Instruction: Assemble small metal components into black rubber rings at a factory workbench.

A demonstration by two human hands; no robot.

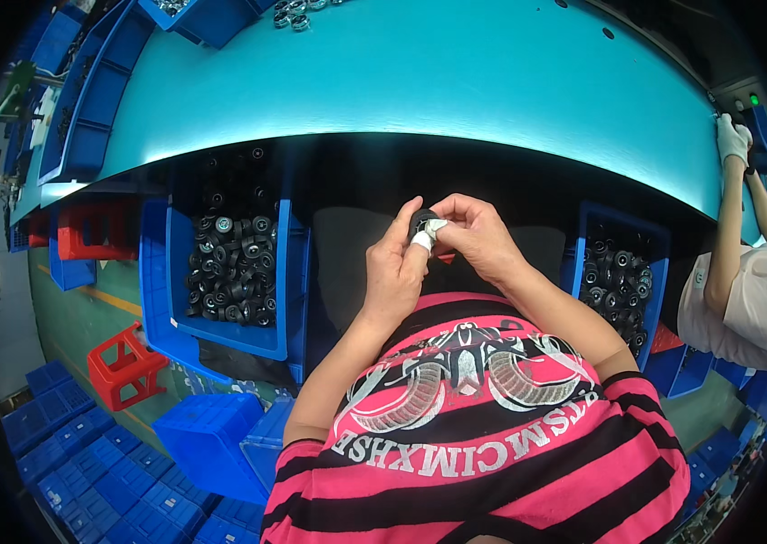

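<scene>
Wheel (419,220): small, round, black, middle partly covered | Where: held up, between eleven and twelve o'clock from the striped shirt (465,435) | Left hand (392,272): nearly closed, pinching it, white wrap (423,239) on thumb | Right hand (487,240): fingers bent at its three o'clock side; I can't tell if they grip

Fingers (404,220) partly hide the black wheel (419,219). The view's top crops the far edge of the worktop (419,82) and a blue bin (213,22).

Small black wheel (420,219), partly hidden, held between left fingers (404,218) and right fingers (463,209).
</scene>
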